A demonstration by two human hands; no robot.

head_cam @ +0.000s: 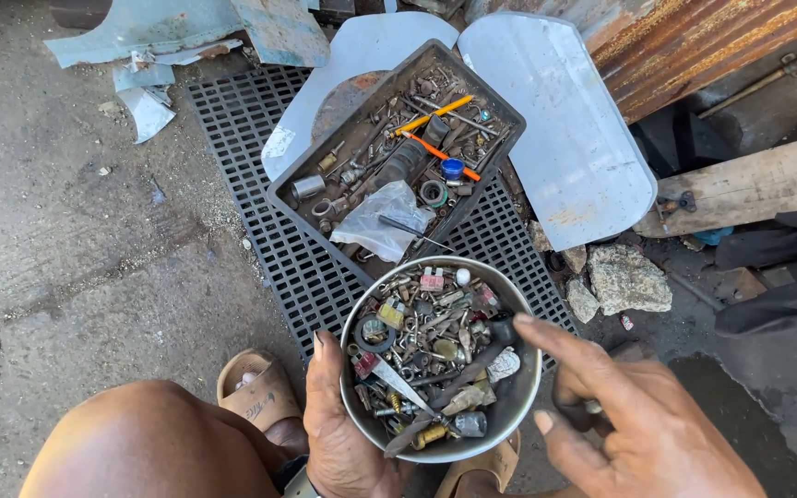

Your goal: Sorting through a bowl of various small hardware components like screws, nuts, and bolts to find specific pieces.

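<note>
The left hand (339,433) grips the near rim of a round metal bowl (518,406), thumb hooked over the edge. The right hand (638,429) hovers spread just beside its right rim, holding nothing, forefinger over the mixed screws and fuses (431,346) (packed tight, so picking should be slow, bowl held level). Beyond lies a dark parts tray (500,111) on black grating (242,148)

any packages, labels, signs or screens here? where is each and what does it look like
Crumpled clear plastic bag: lies at the near end of the dark rectangular parts tray, grey-white, a dark tool on it.
Small pale sticker: on the grey metal sheet left of the tray, torn, whitish.
Small red and pink labelled pieces: at the far side of the round metal bowl held by the left hand.
No signs or screens.
</note>
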